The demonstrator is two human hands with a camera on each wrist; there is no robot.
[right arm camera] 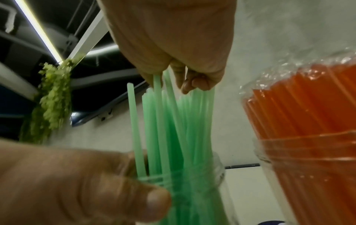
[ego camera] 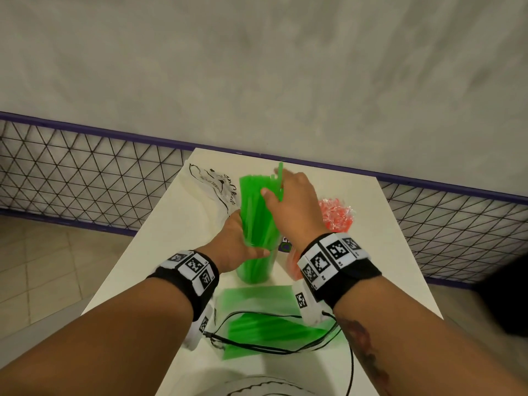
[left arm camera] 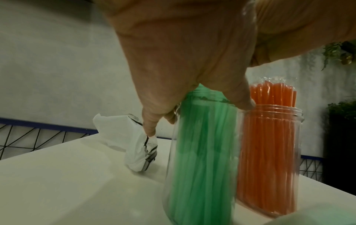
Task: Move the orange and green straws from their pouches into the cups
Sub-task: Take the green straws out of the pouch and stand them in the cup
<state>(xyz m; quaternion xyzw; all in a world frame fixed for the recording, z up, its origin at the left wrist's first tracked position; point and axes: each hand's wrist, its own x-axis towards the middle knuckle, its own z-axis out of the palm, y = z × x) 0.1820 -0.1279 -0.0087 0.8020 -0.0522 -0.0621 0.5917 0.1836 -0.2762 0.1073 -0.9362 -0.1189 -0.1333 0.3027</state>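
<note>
A clear cup (ego camera: 254, 270) stands mid-table, packed with upright green straws (ego camera: 254, 201). My left hand (ego camera: 238, 242) grips this cup (left arm camera: 200, 159) round its upper part from the left. My right hand (ego camera: 288, 198) sits on the straw tops, and its fingertips (right arm camera: 185, 85) pinch several green straws (right arm camera: 169, 121); one straw pokes up past the fingers. Just to the right, a second clear cup (left arm camera: 269, 159) holds orange straws (right arm camera: 308, 114) with clear pouch film crinkled over their tops (ego camera: 338, 211). A green pouch (ego camera: 271, 321) with straws in it lies flat near me.
A crumpled white plastic bag (ego camera: 213, 185) lies at the back left of the white table (ego camera: 377, 252). Black cables (ego camera: 257, 347) cross the green pouch. A wire-mesh fence with a purple rail (ego camera: 85, 172) runs behind the table, against a grey wall.
</note>
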